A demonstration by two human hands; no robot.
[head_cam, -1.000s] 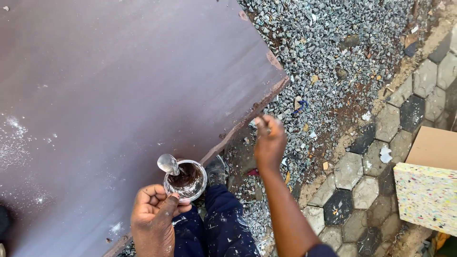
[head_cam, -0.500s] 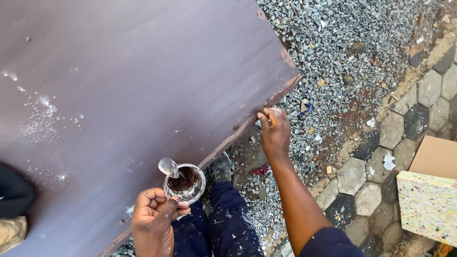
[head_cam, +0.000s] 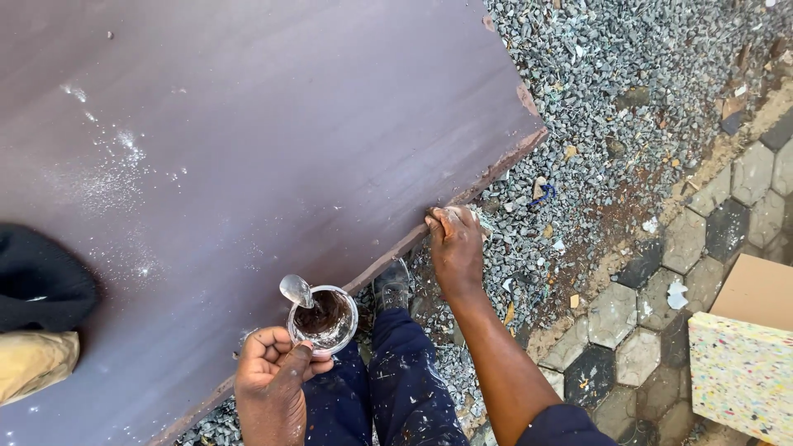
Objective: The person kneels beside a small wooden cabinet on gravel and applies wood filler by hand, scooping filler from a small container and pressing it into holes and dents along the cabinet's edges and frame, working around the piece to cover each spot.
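A small clear cup (head_cam: 324, 320) of dark brown paste sits upright in the left hand (head_cam: 271, 378), fingers curled round its lower wall, its mouth facing up and a shiny spoon (head_cam: 297, 291) leaning out of it toward the upper left. The cup hangs right over the near edge of a big dark purple-brown board (head_cam: 248, 149), whose raw reddish edge runs on a long slant from lower left to upper right. Farther up that same edge the right hand (head_cam: 453, 244) presses its fingertips against the board's rim; they look bunched close together, though whether they pinch anything is hard to tell from here. Between the two hands a paint-spattered blue trouser leg (head_cam: 396, 388) and a dark shoe (head_cam: 391, 285) stand tight against the board. White specks dust the board's left part, and a dark bundle (head_cam: 41, 277) lies at its far left. Right of the edge lies loose grey gravel (head_cam: 628, 74), then hexagonal paving (head_cam: 661, 289), with a speckled foam block (head_cam: 743, 372) and brown cardboard (head_cam: 756, 289) at the lower right corner
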